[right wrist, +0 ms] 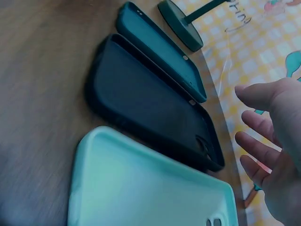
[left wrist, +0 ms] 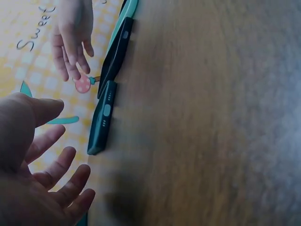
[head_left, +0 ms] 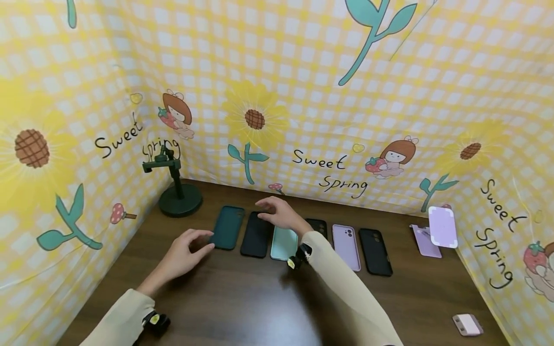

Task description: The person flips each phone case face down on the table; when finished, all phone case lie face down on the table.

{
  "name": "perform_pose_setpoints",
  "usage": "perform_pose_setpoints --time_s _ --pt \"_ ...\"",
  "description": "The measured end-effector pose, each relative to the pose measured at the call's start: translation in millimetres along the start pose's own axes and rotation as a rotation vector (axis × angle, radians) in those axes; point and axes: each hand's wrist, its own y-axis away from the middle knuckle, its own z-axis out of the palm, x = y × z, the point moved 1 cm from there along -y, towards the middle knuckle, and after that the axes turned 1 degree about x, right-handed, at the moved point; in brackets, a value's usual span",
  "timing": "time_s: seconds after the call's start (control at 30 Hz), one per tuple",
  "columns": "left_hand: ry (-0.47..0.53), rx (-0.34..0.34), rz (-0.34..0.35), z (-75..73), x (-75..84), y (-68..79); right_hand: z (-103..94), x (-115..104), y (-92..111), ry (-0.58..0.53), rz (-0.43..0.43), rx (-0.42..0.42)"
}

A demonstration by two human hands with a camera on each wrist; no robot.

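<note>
Phone cases (head_left: 255, 236), shallow rounded rectangles, wood-grained tabletop (head_left: 233, 300)

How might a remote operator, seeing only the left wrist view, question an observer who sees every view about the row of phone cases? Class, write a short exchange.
Operator: I see the left hand near the teal case, and the black case beside that. Which case lies next to last at the row's right end?
Observer: The head view shows a lilac case there.
Operator: And what is beyond that end?
Observer: What looks like a purple stand, set apart from the cases.
</note>
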Motion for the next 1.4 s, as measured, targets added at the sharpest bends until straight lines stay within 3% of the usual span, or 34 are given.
perform_pose_setpoints --time_s 0.27,0.47,0.77,0.93,1.23,1.4 --pt "0.018 -0.032 -0.045 8.9 -10.4 -3.3 21.8 4 -30 0.058 0.052 -0.018" --pt "-0.024 -0.042 -0.045 4.8 -15.1 -8.2 38.6 -6 -44 0.103 0.084 -0.059" --pt "-0.074 -0.109 -0.039 1.2 -22.3 -14.2 56.7 -6 -50 0.366 0.066 -0.051" --pt "-0.105 -0.142 -0.022 2.5 -26.7 -19.8 59.3 -8 -51 0.434 0.072 -0.006" --pt "-0.114 -0.183 0.026 2.0 -27.4 -26.9 65.1 -9 -56 0.491 0.083 0.040" --pt "-0.173 -0.177 0.050 2.4 -26.5 -27.8 62.1 -6 -55 0.412 0.082 0.062"
